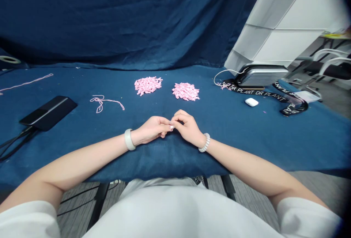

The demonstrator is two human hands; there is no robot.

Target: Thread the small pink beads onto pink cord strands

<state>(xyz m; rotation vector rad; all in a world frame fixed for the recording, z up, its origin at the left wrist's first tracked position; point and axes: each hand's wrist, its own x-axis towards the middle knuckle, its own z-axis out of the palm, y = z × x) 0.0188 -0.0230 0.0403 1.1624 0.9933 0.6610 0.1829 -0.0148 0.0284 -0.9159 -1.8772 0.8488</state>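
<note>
My left hand [150, 129] and my right hand [186, 128] meet in front of me on the blue cloth, fingertips pinched together on a small pale piece [171, 127], too small to identify. Farther out lie two loose heaps of crinkled pink bits, one [148, 85] ahead of my left hand and one [185, 91] ahead of my right. A thin length of pink yarn [105, 102] lies in loops to the left of the heaps. A longer pink strand [26, 83] runs off the far left edge.
A black phone-like device [48, 113] with cables lies at left. On the right are a white earbud case [251, 102], a black "DR PLANT" lanyard [263, 93], and a silver case [260, 76] with a white cord. A blue backdrop [109, 18] hangs behind the cloth-covered table.
</note>
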